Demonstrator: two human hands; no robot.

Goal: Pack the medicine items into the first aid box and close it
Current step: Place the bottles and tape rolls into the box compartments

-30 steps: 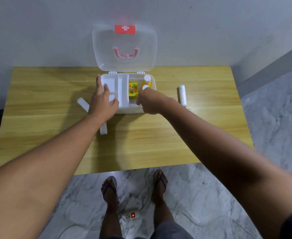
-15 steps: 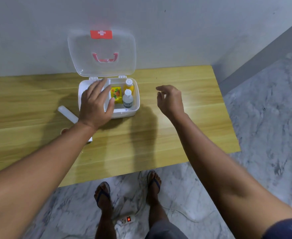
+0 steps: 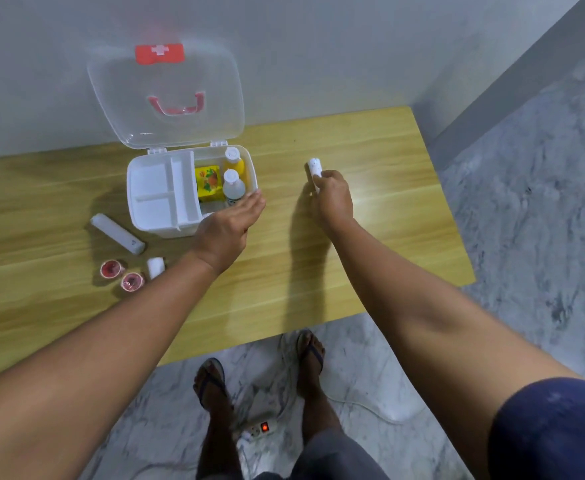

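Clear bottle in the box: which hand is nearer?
Left. The left hand is at the first aid box's front right corner, flat and right beside the clear bottle. The right hand is off to the bottle's right, outside the box, gripping a white tube.

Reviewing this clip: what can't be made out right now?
Head view: the right hand hides the lower half of the white tube.
Head view: the left hand covers a near corner of the first aid box.
Head view: yellow packet and clear bottle print too small to read.
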